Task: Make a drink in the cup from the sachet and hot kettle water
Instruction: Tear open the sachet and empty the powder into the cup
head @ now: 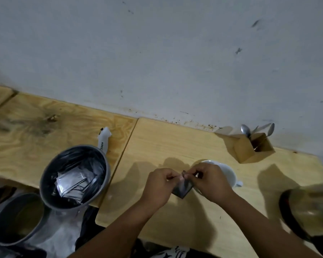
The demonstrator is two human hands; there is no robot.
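Note:
A dark silvery sachet (183, 189) hangs over the wooden table, pinched at its top edge by both hands. My left hand (159, 185) grips the top left corner and my right hand (211, 180) grips the top right. A white cup (227, 174) stands upright just behind my right hand, partly hidden by it. The kettle (309, 211), blurred, sits at the right edge of the view.
A grey pot (74, 175) with a white handle holds several silver sachets, left of my hands. A second grey pot (17, 219) sits lower left, off the table. A wooden box with spoons (254, 148) stands by the wall behind the cup.

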